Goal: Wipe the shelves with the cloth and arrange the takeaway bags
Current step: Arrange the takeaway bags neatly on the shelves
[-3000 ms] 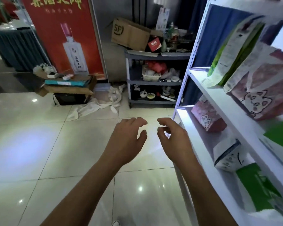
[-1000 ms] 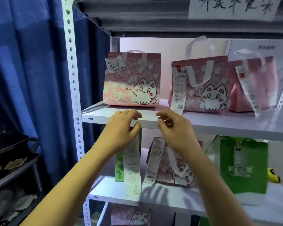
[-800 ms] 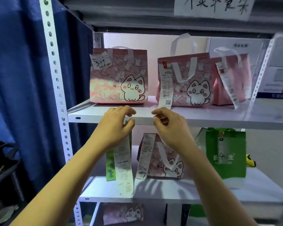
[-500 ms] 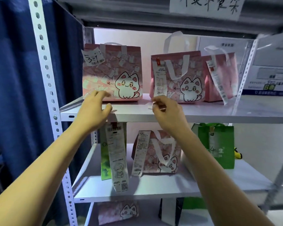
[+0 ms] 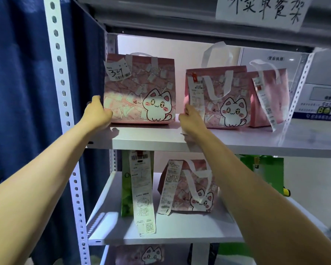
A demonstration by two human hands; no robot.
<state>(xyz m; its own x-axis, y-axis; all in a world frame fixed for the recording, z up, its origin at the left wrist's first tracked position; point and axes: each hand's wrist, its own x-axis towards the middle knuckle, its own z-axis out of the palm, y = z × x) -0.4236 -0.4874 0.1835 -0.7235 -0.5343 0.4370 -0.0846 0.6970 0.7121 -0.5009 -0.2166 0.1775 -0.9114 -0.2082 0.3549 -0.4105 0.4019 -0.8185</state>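
Note:
On the upper white shelf (image 5: pixel 237 142) stand three pink cat-print takeaway bags: a left bag (image 5: pixel 141 88) tagged "34", a middle bag (image 5: pixel 227 104) with a long receipt, and a third bag (image 5: pixel 269 96) behind it. My left hand (image 5: pixel 97 113) grips the left bag's lower left edge, thumb on its front. In the gap between the left and middle bags, my right hand (image 5: pixel 191 121) rests on the shelf with curled fingers; whether it holds anything is unclear. No cloth is in view.
The lower shelf (image 5: pixel 180 230) carries a light green bag (image 5: pixel 125 197) with a hanging receipt, a pink cat bag (image 5: pixel 199 188) and a dark green bag (image 5: pixel 266 175). A perforated white post (image 5: pixel 61 73) and a blue curtain (image 5: pixel 17 73) stand left. A handwritten sign (image 5: pixel 260 10) hangs above.
I turned from the floor to face the shelves. Both hands rose from the upper shelf's front edge onto it; the left hand moved left and took hold of the left bag's edge.

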